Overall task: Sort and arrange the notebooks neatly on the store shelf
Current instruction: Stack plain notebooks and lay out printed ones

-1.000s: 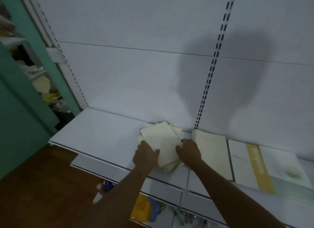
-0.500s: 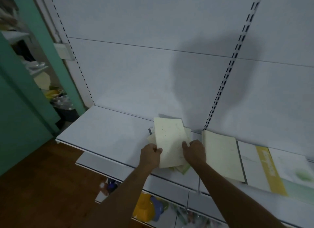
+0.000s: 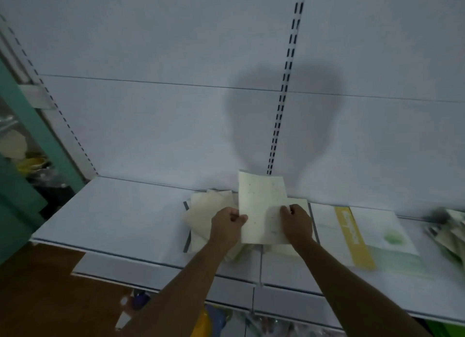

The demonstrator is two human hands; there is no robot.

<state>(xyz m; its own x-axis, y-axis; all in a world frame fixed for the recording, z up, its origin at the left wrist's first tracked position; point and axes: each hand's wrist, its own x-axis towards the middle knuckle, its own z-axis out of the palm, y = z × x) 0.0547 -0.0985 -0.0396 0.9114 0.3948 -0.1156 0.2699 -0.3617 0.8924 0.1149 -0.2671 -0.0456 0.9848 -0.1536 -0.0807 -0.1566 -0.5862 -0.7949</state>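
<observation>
Both hands hold one pale cream notebook [image 3: 261, 208] by its lower side edges, lifted above the shelf [image 3: 113, 211] with its top edge tilted up toward the back panel [image 3: 151, 125]. The left hand [image 3: 226, 226] pinches the notebook's left edge, thumb on the cover and fingers curled behind it. The right hand [image 3: 298, 223] grips the right edge, its fingers curled over the cover. Small dark specks dot the cover.

Just below and left of the held notebook, a loose pile of cream notebooks [image 3: 203, 211] lies fanned at uneven angles on the shelf, partly hidden by the left forearm. Under the right hand, another cream notebook lies flat, mostly covered. Just to the right of it lies a white book with a yellow stripe [image 3: 352, 236] and a green blotch on its cover; its lettering is too blurred to read. At the far right edge sits a blurred heap of greenish notebooks [image 3: 450, 231].

A slotted upright [image 3: 286, 85] runs up the back panel, crossed by a head-shaped shadow. Brown floor [image 3: 37, 299] and a teal frame [image 3: 22, 115] show at left.
</observation>
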